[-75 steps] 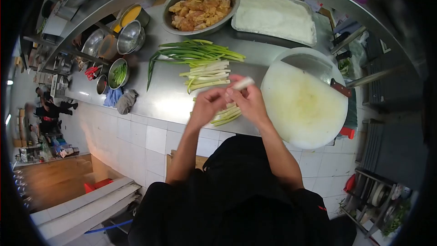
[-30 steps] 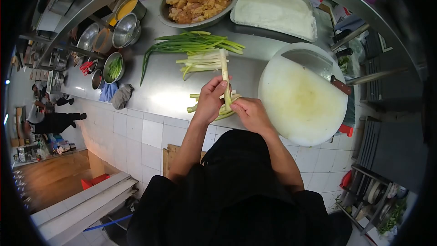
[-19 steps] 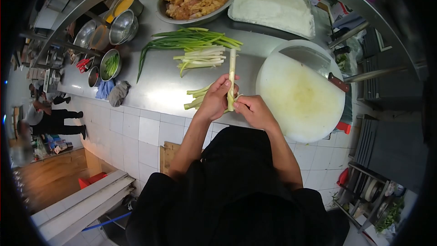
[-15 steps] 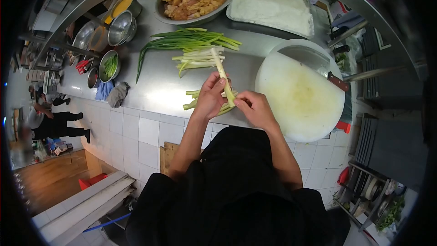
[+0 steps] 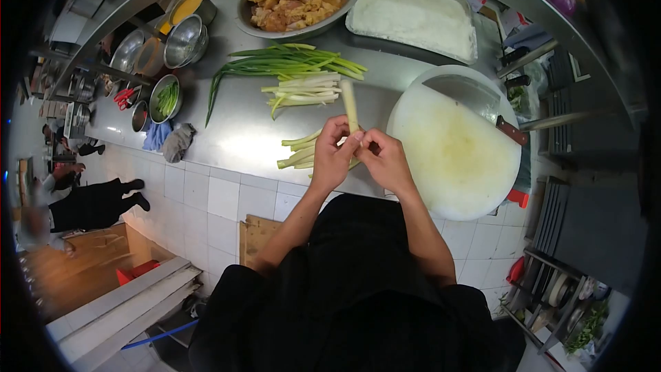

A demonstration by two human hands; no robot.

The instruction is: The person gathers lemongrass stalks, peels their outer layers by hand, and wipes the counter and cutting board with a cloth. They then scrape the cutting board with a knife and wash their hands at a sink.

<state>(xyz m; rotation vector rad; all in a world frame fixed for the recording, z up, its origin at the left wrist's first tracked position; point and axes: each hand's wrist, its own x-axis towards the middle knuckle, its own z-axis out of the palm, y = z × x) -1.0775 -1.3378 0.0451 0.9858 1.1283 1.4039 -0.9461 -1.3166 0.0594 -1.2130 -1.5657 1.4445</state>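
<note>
A pale green scallion stalk point(image 5: 349, 105) stands nearly upright between my two hands, its white end pointing away from me. My left hand point(image 5: 334, 155) is closed around its lower part. Close against it, my right hand point(image 5: 387, 163) pinches the lower end, where the fingers hide part of the stalk. Beside my left hand lie several trimmed stalks point(image 5: 297, 159) on the steel counter. Farther off is a row of white scallion pieces point(image 5: 303, 89), and behind it a bunch of long green scallions point(image 5: 275, 62).
To the right, a cleaver point(image 5: 475, 100) lies on a round white cutting board point(image 5: 454, 165). At the back are a bowl of raw meat pieces point(image 5: 296, 0) and a tray of white powder point(image 5: 413, 17). Small metal bowls point(image 5: 184, 41) stand left. Another person point(image 5: 89, 207) is at far left.
Both hands have come closer together, and the stalk has shifted right and turned more upright. The person at far left has moved.
</note>
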